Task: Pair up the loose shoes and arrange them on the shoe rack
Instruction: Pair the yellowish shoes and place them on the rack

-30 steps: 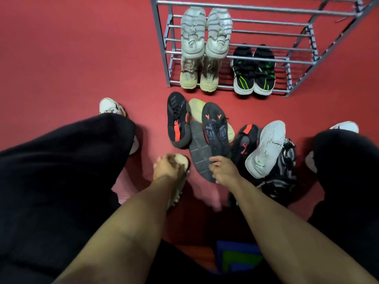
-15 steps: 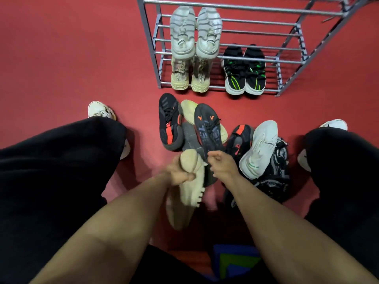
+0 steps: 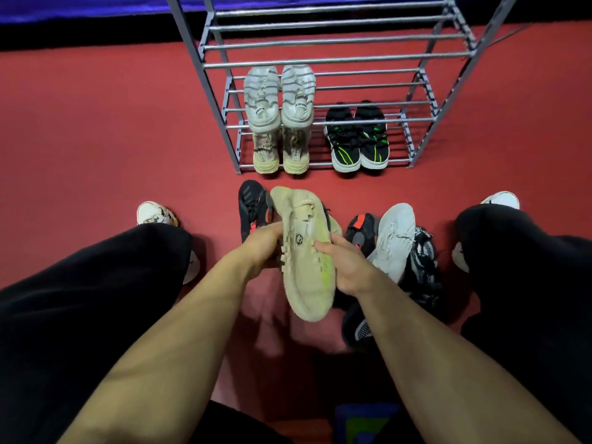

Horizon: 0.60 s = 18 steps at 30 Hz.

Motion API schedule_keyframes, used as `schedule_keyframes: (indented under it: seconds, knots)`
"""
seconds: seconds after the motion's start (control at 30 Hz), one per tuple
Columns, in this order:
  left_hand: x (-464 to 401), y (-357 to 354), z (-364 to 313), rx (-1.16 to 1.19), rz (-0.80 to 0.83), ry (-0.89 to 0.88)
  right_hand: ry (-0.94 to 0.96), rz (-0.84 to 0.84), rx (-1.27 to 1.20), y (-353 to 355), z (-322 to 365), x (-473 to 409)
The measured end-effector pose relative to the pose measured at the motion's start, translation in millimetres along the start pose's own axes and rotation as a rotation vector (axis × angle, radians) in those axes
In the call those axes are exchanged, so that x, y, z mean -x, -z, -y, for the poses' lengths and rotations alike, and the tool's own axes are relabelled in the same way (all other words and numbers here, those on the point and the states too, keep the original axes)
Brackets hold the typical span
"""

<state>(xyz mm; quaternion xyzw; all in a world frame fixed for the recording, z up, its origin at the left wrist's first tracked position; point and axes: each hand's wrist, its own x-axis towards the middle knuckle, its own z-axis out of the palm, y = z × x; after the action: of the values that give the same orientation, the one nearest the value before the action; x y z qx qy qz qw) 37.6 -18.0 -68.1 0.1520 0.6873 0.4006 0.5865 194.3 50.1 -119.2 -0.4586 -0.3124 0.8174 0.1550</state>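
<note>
Held shoe: beige sneaker [image 3: 306,267], sole up, lifted above the red floor [image 3: 96,139] between both hands
Left hand [image 3: 262,248]: fingers curled round the sneaker's left edge
Right hand [image 3: 347,267]: grasps its right edge; thumb on the sole
Shoe rack [image 3: 336,59]: grey-white pair [image 3: 278,97]; beige pair [image 3: 281,152] below; black-and-green pair [image 3: 358,139] on the right
Loose pile: black-and-orange shoe [image 3: 253,203]; white sneaker [image 3: 395,238]

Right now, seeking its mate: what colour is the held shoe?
Pale beige shoe, yellow-green patch near one end; head view.
</note>
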Motion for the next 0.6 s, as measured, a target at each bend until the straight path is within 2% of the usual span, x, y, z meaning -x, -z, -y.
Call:
schedule_keyframes:
  seconds: [0.07,0.17,0.27,0.37,0.47,0.6]
  knots:
    - [-6,0,3,-0.052,-0.111,-0.038,0.066,-0.162,-0.023,10,-7,-1]
    - [-5,-2,8,-0.046,-0.078,-0.016,0.131,-0.309,-0.044,15,-10,-3]
    - [-4,-8,19,-0.18,0.021,-0.07,0.175,-0.253,-0.099,3,-10,-1]
    - [-4,-12,21,-0.311,-0.077,-0.208,0.167,-0.218,-0.102,-7,-5,-1]
    - [-9,1,15,-0.499,-0.123,-0.321,0.146,-0.268,0.044,-4,10,1]
    - [-18,21,11,-0.785,-0.049,-0.293,0.295,-0.296,0.223,12,31,9]
